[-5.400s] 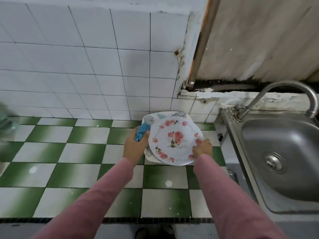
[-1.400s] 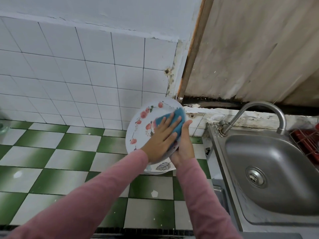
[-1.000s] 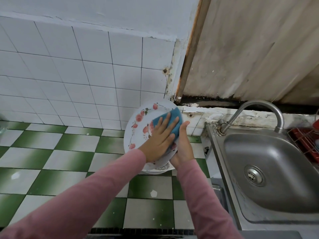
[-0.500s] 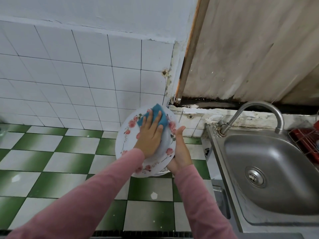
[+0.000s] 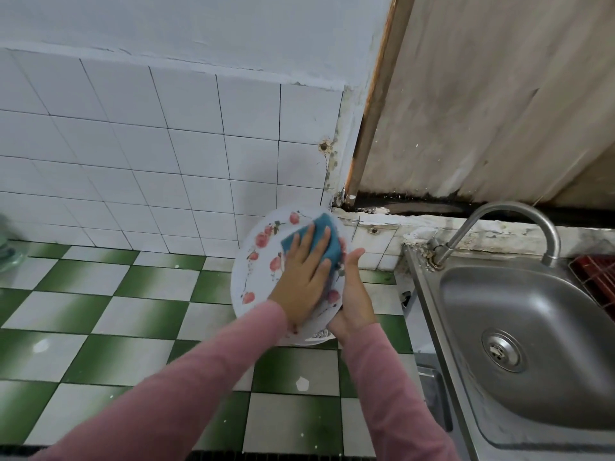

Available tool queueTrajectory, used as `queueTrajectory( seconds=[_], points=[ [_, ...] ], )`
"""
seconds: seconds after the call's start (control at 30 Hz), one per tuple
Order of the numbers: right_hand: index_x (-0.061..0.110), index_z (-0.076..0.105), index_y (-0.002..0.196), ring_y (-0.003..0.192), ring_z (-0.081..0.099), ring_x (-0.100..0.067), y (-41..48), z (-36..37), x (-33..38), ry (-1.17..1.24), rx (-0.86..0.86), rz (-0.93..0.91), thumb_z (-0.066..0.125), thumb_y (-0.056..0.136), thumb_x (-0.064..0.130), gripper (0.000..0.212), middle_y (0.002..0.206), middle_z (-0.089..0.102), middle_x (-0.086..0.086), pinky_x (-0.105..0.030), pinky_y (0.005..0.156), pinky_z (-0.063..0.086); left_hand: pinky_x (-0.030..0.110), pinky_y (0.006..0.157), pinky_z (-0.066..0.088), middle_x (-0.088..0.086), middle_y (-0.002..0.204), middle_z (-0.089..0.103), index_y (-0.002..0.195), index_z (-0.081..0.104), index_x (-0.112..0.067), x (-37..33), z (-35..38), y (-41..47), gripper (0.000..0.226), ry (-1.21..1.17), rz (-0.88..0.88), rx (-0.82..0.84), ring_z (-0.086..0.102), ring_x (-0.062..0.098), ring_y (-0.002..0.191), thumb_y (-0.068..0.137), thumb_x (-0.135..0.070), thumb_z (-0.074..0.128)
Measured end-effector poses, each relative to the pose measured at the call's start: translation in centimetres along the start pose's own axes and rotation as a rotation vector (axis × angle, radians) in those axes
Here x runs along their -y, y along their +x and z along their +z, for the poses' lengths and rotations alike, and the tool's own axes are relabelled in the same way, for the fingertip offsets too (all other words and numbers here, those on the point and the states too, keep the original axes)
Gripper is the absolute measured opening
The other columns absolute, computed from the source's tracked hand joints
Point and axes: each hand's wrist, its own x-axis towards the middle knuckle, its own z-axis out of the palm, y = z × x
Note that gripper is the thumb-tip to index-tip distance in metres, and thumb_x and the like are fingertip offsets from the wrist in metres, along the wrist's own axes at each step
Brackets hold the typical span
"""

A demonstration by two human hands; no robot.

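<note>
**Kitchen counter (image 5: 100, 311): sponge (image 5: 327, 239) flat on a flowered plate (image 5: 259, 271)**

Green and white checked tiles cover the counter, and white wall tiles (image 5: 133, 144) rise behind it up to a painted wall. At the right a steel sink (image 5: 532, 311) is set into the worktop, with a curved tap (image 5: 519, 211) arching over its back edge. A stained wooden board (image 5: 482, 94) stands behind the sink. A red rack (image 5: 595, 277) shows at the far right edge.

The plate is white with pink flowers round its rim. It is held up off the counter near the corner where the wall tiles meet the sink, tilted so that its face turns toward the camera.

The left hand (image 5: 306, 284) lies on the plate's face with its fingers straight and slightly spread. They press the blue sponge flat against the upper right part of the plate, and the fingertips rest on the sponge itself.

The right hand (image 5: 352, 301) grips the plate at its lower right rim. Its thumb points up along the edge, just beside the sponge, while its fingers are hidden behind the plate.

Below the two hands, the edge of a second plate (image 5: 314, 339) with a leaf drawing shows, lying on the counter under the raised one.

Both arms wear pink sleeves (image 5: 382, 377) and reach in from the bottom of the view.
</note>
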Motion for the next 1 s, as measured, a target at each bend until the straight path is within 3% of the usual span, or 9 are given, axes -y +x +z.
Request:
queueTrajectory(
  seconds=[0.1, 0.17, 0.27, 0.4, 0.53, 0.67, 0.77, 0.87, 1.0],
  points=[
    [0.019, 0.048, 0.146, 0.129, 0.055, -0.040, -0.5, -0.2, -0.2, 0.042, 0.070, 0.054, 0.047, 0.080, 0.080, 0.090, 0.140, 0.057, -0.018, -0.056, 0.113, 0.037, 0.048, 0.122, -0.008, 0.000, 0.163, -0.019, 0.156, -0.006, -0.027, 2.4, -1.6, 1.7, 0.060, -0.017, -0.263, -0.010, -0.023, 0.021, 0.148, 0.103, -0.046, 0.015],
    [0.019, 0.046, 0.147, 0.127, 0.056, -0.040, -0.7, -0.3, 0.1, 0.073, 0.063, 0.029, 0.042, 0.082, 0.078, 0.087, 0.139, 0.058, -0.018, -0.058, 0.109, 0.041, 0.057, 0.121, 0.001, 0.002, 0.162, -0.015, 0.156, -0.003, -0.025, 3.6, -2.6, 1.3, 0.057, 0.003, -0.323, 0.015, -0.018, 0.028, 0.148, 0.106, -0.034, 0.022],
    [0.019, 0.054, 0.139, 0.120, 0.062, -0.038, -1.1, -0.3, 0.8, 0.108, 0.028, -0.016, 0.038, 0.084, 0.077, 0.081, 0.134, 0.063, -0.016, -0.056, 0.100, 0.050, 0.072, 0.106, 0.027, 0.016, 0.162, 0.006, 0.151, 0.018, -0.003, 5.7, -2.2, -1.2, 0.052, 0.003, -0.148, 0.092, 0.007, 0.048, 0.144, 0.104, -0.027, 0.017],
    [0.019, 0.055, 0.138, 0.120, 0.062, -0.037, -0.5, -0.9, 2.1, 0.100, -0.051, -0.088, 0.037, 0.083, 0.080, 0.085, 0.133, 0.064, -0.014, -0.061, 0.104, 0.045, 0.047, 0.123, 0.005, -0.012, 0.163, -0.009, 0.154, 0.003, -0.039, 3.5, -0.1, -4.2, 0.055, -0.053, -0.268, 0.181, -0.013, 0.017, 0.150, 0.102, -0.053, 0.017],
    [0.013, 0.055, 0.139, 0.119, 0.063, -0.037, 0.0, -0.4, 2.2, 0.089, -0.080, -0.080, 0.039, 0.085, 0.080, 0.088, 0.131, 0.065, -0.016, -0.057, 0.108, 0.044, 0.030, 0.119, -0.007, -0.027, 0.157, -0.011, 0.147, 0.010, -0.048, 0.0, 0.6, -4.3, 0.048, -0.244, -0.181, 0.199, -0.018, 0.002, 0.145, 0.106, -0.037, 0.031],
    [0.013, 0.048, 0.145, 0.127, 0.058, -0.036, -0.4, 0.7, 1.3, 0.094, -0.032, -0.033, 0.044, 0.080, 0.082, 0.095, 0.139, 0.058, -0.019, -0.053, 0.113, 0.039, 0.040, 0.123, -0.005, -0.011, 0.162, 0.001, 0.154, 0.020, -0.026, -0.5, 0.3, -1.0, 0.049, -0.101, 0.043, 0.083, -0.012, 0.014, 0.150, 0.107, -0.030, 0.032],
    [0.019, 0.052, 0.143, 0.123, 0.061, -0.034, -1.3, 1.0, 1.1, 0.113, 0.013, 0.032, 0.034, 0.084, 0.079, 0.085, 0.136, 0.061, -0.016, -0.050, 0.105, 0.048, 0.037, 0.121, -0.012, -0.011, 0.163, -0.012, 0.152, 0.003, -0.042, 1.0, -1.0, 1.1, 0.056, -0.061, -0.154, 0.116, -0.020, 0.014, 0.148, 0.100, -0.054, 0.019],
    [0.017, 0.061, 0.129, 0.111, 0.068, -0.034, -2.1, 0.7, 1.4, 0.167, 0.018, 0.032, 0.030, 0.089, 0.075, 0.077, 0.127, 0.067, -0.015, -0.049, 0.091, 0.057, 0.035, 0.118, -0.015, -0.011, 0.162, -0.013, 0.153, 0.003, -0.040, 3.9, -1.8, 1.6, 0.054, -0.028, -0.281, 0.149, -0.022, 0.011, 0.145, 0.103, -0.050, 0.021],
    [0.025, 0.064, 0.122, 0.107, 0.069, -0.030, -2.1, -0.3, 2.9, 0.095, -0.060, -0.082, 0.029, 0.088, 0.077, 0.071, 0.123, 0.070, -0.010, -0.052, 0.094, 0.054, 0.047, 0.123, -0.003, -0.010, 0.163, -0.014, 0.153, 0.000, -0.038, 5.6, -1.6, -1.1, 0.059, 0.034, -0.274, 0.240, -0.020, 0.015, 0.148, 0.098, -0.059, 0.010]
  ],
)
